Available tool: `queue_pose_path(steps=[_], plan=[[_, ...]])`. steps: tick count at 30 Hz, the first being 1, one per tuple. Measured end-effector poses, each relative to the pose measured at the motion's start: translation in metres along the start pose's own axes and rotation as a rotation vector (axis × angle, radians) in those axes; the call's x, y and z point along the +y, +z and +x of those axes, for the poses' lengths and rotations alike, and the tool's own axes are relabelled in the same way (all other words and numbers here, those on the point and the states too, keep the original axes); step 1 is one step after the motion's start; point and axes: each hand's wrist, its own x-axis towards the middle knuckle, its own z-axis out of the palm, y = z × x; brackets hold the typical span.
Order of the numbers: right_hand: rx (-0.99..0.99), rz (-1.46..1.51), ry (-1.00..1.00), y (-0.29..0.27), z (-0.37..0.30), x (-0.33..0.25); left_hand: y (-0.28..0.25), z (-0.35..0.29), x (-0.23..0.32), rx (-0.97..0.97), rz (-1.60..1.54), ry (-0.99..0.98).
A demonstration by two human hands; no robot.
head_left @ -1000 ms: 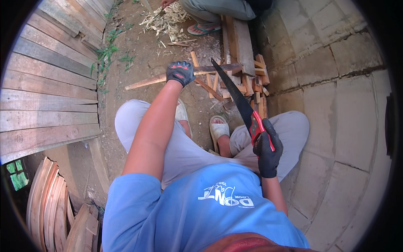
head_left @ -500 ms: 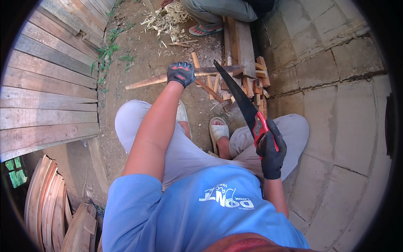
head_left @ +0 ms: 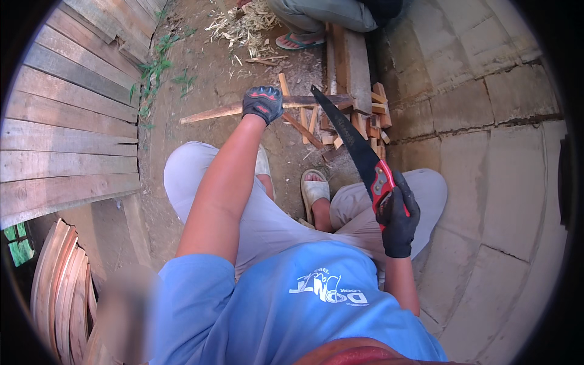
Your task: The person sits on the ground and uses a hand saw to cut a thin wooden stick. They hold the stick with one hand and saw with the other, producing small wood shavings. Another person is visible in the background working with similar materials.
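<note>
My left hand (head_left: 263, 104), in a dark glove with red trim, is closed around a long, narrow strip of wood (head_left: 210, 114). The strip lies crosswise in front of me, and its right end reaches a thick wooden beam. In my right hand (head_left: 398, 216), also gloved in black, is the red handle of a hand saw (head_left: 350, 140). Its dark, curved blade points up and to the left, the tip close to the strip's right part. Whether the blade touches the wood I cannot tell.
Cut wood blocks (head_left: 380, 106) lie heaped by the thick beam (head_left: 351, 67). Pale shavings (head_left: 243, 27) cover the ground ahead, where another person's sandalled foot (head_left: 299, 41) rests. A plank wall (head_left: 67, 143) stands left, a block wall (head_left: 471, 164) right, and curved wood pieces (head_left: 61, 286) lean at lower left.
The saw and my right hand have shifted slightly right, and the blade's face has turned more into view. My left hand keeps its hold on the strip.
</note>
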Motion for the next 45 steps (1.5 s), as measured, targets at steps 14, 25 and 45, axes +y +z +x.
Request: queue_pose_path(steps=[14,25,45], plan=[[-0.01,0.045,-0.003,-0.001,0.007,-0.006,-0.004,0.003,0.003,0.027,0.032,0.024],[0.008,0.091,0.052,-0.001,0.015,-0.011,0.0,0.005,0.0,0.02,-0.002,-0.002],[-0.014,-0.315,-0.192,0.094,0.077,0.015,-0.001,-0.002,0.006,0.094,0.031,0.062]])
